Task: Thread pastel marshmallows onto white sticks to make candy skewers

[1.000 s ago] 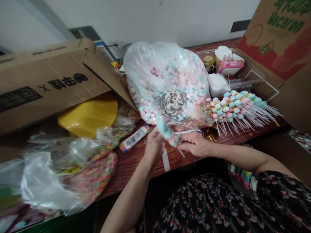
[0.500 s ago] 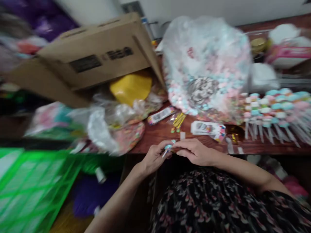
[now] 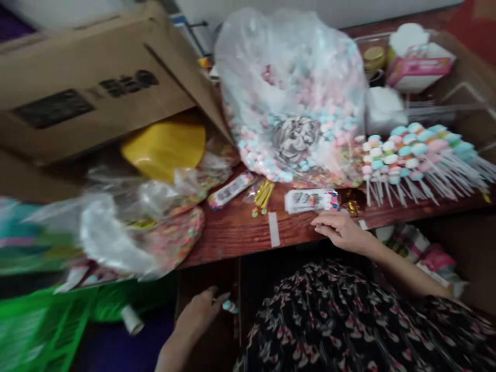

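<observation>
A short white stick topped with pale blue and pink candy (image 3: 229, 306), blurred by motion, sits at the fingertips of your left hand (image 3: 197, 316). That grip looks nearly closed, apparently pinching the stick, and it is well below the large clear plastic bag of pastel blue and pink candies (image 3: 290, 98), beneath the front edge of the reddish-brown wood surface (image 3: 240, 232). Your right hand (image 3: 341, 231) rests on that edge below and to the right of the bag, open and holding nothing, its fingertips (image 3: 315, 222) just beside a white printed card packet (image 3: 310, 200). To the bag's right, a bunch of pastel candy skewers (image 3: 406, 160) fans out on white sticks. Compared with the earlier frame, your hands have parted: they met over the surface's edge, and now the left has dropped below it while the right stays at the edge.
</observation>
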### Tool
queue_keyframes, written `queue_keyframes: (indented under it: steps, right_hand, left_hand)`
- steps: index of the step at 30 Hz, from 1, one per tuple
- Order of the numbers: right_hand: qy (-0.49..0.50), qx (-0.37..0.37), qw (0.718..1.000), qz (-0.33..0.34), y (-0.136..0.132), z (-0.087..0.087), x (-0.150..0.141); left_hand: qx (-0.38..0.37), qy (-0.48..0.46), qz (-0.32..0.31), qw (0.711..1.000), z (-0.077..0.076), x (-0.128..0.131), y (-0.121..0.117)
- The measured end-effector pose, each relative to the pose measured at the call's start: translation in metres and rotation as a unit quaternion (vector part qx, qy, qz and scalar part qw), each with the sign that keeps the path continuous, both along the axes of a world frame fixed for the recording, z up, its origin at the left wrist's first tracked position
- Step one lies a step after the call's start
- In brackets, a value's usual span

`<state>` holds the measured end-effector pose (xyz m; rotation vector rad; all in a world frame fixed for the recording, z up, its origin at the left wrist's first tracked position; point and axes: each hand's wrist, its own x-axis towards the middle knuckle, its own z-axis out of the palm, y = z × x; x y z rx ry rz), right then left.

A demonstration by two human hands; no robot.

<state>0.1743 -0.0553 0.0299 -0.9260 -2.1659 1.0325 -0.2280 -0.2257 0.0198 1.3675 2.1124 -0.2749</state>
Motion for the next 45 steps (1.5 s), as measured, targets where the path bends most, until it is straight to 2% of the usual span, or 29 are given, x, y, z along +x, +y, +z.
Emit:
queue_keyframes:
  steps: [2, 4, 5, 7, 10, 12, 15, 17, 19, 22, 26, 29, 32, 34, 36, 38, 40, 42, 45]
  right_hand:
    - [0.012, 0.002, 0.998, -0.055, -0.002, -0.004, 0.01]
    - [0.019, 0.019, 0.993, -0.113, -0.006, -0.01, 0.013]
    - [0.014, 0.039, 0.99, -0.134, -0.009, -0.013, 0.013]
    - [-0.012, 0.105, 0.983, -0.15, -0.013, -0.016, 0.012]
    - [-0.066, 0.211, 0.96, -0.174, -0.012, -0.01, 0.024]
    - [-0.107, 0.252, 0.933, -0.236, -0.008, -0.001, 0.048]
    - [-0.194, 0.277, 0.885, -0.32, 0.004, 0.011, 0.094]
    - [-0.27, 0.286, 0.857, -0.332, 0.016, 0.013, 0.118]
    - [-0.34, 0.29, 0.838, -0.313, 0.032, 0.012, 0.13]
    - [-0.423, 0.284, 0.822, -0.256, 0.055, 0.008, 0.131]
    - [-0.475, 0.289, 0.81, -0.187, 0.074, 0.005, 0.13]
    - [-0.453, 0.334, 0.809, -0.17, 0.078, 0.007, 0.137]
    - [-0.367, 0.409, 0.815, -0.185, 0.075, 0.016, 0.145]
    - [-0.267, 0.438, 0.833, -0.206, 0.065, 0.03, 0.146]
    - [-0.138, 0.417, 0.87, -0.226, 0.05, 0.051, 0.142]
    - [-0.04, 0.319, 0.915, -0.242, 0.031, 0.075, 0.133]
    - [-0.003, 0.22, 0.953, -0.207, 0.013, 0.094, 0.121]
    - [-0.01, 0.163, 0.976, -0.147, 0.002, 0.099, 0.108]
    - [-0.057, 0.146, 0.985, -0.072, -0.002, 0.084, 0.09]
  left_hand:
    - [0.124, -0.029, -0.082, 0.988, 0.018, 0.033, 0.044]
    - [0.288, -0.08, -0.192, 0.935, 0.035, 0.08, 0.095]
    - [0.339, -0.09, -0.262, 0.899, 0.041, 0.106, 0.12]
    - [0.362, -0.058, -0.387, 0.846, 0.042, 0.16, 0.165]
    - [0.322, 0.015, -0.491, 0.809, 0.026, 0.218, 0.206]
    - [0.312, 0.051, -0.512, 0.799, 0.01, 0.231, 0.219]
    - [0.353, 0.061, -0.523, 0.774, -0.01, 0.221, 0.227]
    - [0.406, 0.044, -0.522, 0.749, -0.02, 0.209, 0.23]
    - [0.459, 0.02, -0.502, 0.733, -0.026, 0.2, 0.231]
    - [0.486, -0.008, -0.455, 0.746, -0.028, 0.198, 0.23]
    - [0.454, 0.0, -0.425, 0.783, -0.022, 0.206, 0.228]
    - [0.433, -0.02, -0.407, 0.804, -0.019, 0.212, 0.23]
    - [0.444, -0.107, -0.367, 0.81, -0.021, 0.213, 0.234]
    - [0.458, -0.168, -0.332, 0.807, -0.025, 0.211, 0.235]
    - [0.458, -0.185, -0.313, 0.811, -0.027, 0.21, 0.233]
    - [0.445, -0.155, -0.325, 0.82, -0.027, 0.211, 0.229]
    - [0.429, -0.098, -0.352, 0.826, -0.025, 0.215, 0.225]
    - [0.418, -0.049, -0.37, 0.828, -0.023, 0.219, 0.223]
    - [0.408, -0.045, -0.364, 0.836, -0.022, 0.224, 0.224]
